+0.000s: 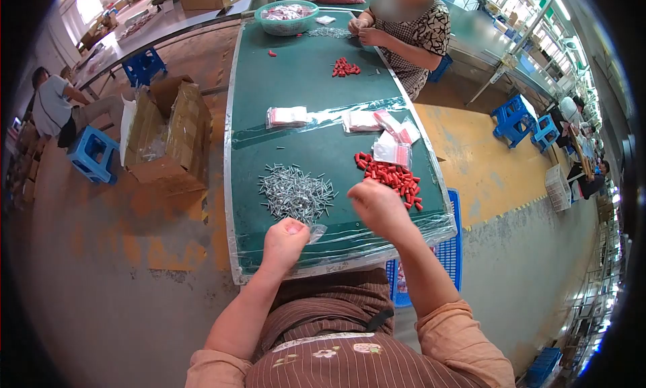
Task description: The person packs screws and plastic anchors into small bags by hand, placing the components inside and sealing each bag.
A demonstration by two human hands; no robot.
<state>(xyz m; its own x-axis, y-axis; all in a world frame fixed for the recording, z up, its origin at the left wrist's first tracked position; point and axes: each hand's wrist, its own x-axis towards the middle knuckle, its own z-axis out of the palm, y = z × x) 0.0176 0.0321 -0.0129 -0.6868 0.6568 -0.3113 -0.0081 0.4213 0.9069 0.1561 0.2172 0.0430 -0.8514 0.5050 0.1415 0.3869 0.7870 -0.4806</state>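
Note:
My left hand [285,244] is closed at the near edge of the green table, pinching a small clear plastic bag [316,234]. Just beyond it lies a heap of grey metal screws [296,193]. My right hand [378,205] is held over the table with its fingers curled together; what they hold, if anything, is hidden. Close behind that hand spreads a pile of red plastic plugs [397,178], partly covered by my wrist. Stacks of clear zip bags with red edges [392,150] lie beyond the plugs, and another stack [286,117] is farther left.
Across the green table [296,85], a person [410,38] handles small parts beside red plugs [346,67] and a green basket [286,24]. An open cardboard box [168,135] and blue stool [94,154] stand left. A blue crate [452,253] is below the right edge.

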